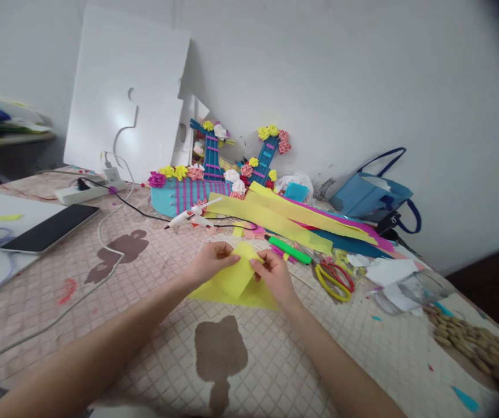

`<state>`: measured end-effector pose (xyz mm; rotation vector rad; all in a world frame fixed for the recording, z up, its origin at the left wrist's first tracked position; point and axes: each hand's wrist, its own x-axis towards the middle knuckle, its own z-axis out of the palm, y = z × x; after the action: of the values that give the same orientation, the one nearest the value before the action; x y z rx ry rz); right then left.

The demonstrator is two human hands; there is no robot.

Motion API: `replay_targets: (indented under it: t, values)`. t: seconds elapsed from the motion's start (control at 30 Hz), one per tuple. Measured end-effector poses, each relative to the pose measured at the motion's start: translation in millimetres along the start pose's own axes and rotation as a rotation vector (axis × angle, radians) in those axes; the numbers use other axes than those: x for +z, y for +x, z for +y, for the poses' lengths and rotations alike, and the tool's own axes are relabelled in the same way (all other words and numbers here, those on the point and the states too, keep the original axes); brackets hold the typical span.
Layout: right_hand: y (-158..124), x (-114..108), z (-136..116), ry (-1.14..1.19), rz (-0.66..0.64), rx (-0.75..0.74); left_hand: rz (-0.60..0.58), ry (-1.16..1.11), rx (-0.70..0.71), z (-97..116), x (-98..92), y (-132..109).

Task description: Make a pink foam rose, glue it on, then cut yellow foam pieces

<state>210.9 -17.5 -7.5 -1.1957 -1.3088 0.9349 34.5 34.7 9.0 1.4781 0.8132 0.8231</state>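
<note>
Between my two hands a piece of yellow crepe paper point(241, 276) stands tilted up off the table. My left hand point(214, 262) pinches its left edge with thumb and fingers. On the opposite edge, the thumb and fingers of my right hand point(274, 273) are closed too. Beneath it a wider sheet of yellow paper point(214, 292) lies flat on the table. A green marker-like tool point(290, 250) and scissors point(335, 280) with red and yellow handles lie right of my right hand. Beyond my left hand rests a white glue gun point(191, 217).
Yellow paper strips point(270, 217) and a decorated blue piece with paper flowers point(188, 194) lie at the back. A phone point(51, 228), a power strip point(88, 188) and a white cable point(116, 251) are on the left. Peanuts point(471, 342), a clear container point(423, 285) and a blue bag point(369, 194) stand right.
</note>
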Motion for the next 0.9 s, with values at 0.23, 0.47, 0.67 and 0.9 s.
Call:
replay_targets:
  t: [0.23,0.47,0.67,0.9]
  values:
    - [-3.5,2.7,-10.0,0.002,-0.046,0.014,-0.009,-0.061,0.014,-1.0,-0.6,1.8]
    - [-1.7,-0.2,-7.8,-0.014,-0.050,0.009,0.015,-0.090,-0.012,2.1,0.7,-0.5]
    - [-0.7,-1.3,-3.9,0.005,-0.056,0.017,-0.001,-0.134,-0.065,6.7,3.2,-4.8]
    - [-4.1,0.8,-8.0,-0.015,-0.107,0.015,-0.081,-0.159,-0.196,4.2,4.1,-7.0]
